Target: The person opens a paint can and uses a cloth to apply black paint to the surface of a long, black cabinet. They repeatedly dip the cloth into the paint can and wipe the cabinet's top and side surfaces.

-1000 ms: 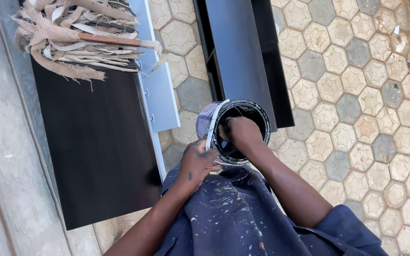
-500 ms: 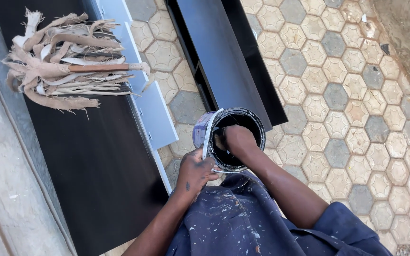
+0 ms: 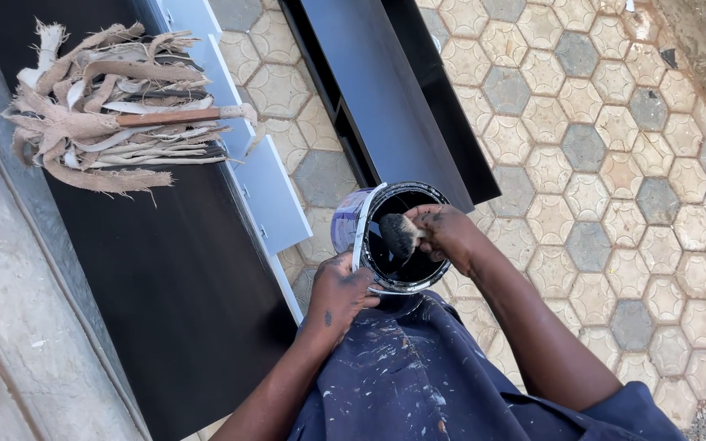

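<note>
- Low at six o'clock, above the person's paint-spattered dark blue work garment (image 3: 418, 384), the left hand (image 3: 338, 296) is wrapping closed around the near wall of the round black-lined paint tin (image 3: 394, 237), steadying it just over the lap.
- Inside the tin's mouth, the right hand (image 3: 444, 233) is closing its fingers around the short handle of the dark, paint-loaded round brush (image 3: 400, 234), with the bristles pointing toward nine o'clock and hanging over the black paint.
- At ten o'clock from the tin, the pale blue painted panel (image 3: 267, 184) is lying along the edge of the broad black painted board (image 3: 165, 278), and both look freshly coated.
- Toward twelve o'clock, the long glossy black cabinet piece (image 3: 394, 98) is resting on the hexagonal paving stones (image 3: 614, 163).
- Far at ten o'clock, the frayed bundle of tan rag strips tied to a wooden stick (image 3: 116, 135) is lying on the black board, well apart from the tin.
- Risk, as I judge it: the brush is looking heavily loaded, so lifting it without wiping on the rim could be dripping black paint onto the garment, the paving or the pale blue panel just beside the tin.
- A further risk is the one-handed hold on the tin; a slipping, paint-smeared grip could be tilting it and spilling paint over the lap.
</note>
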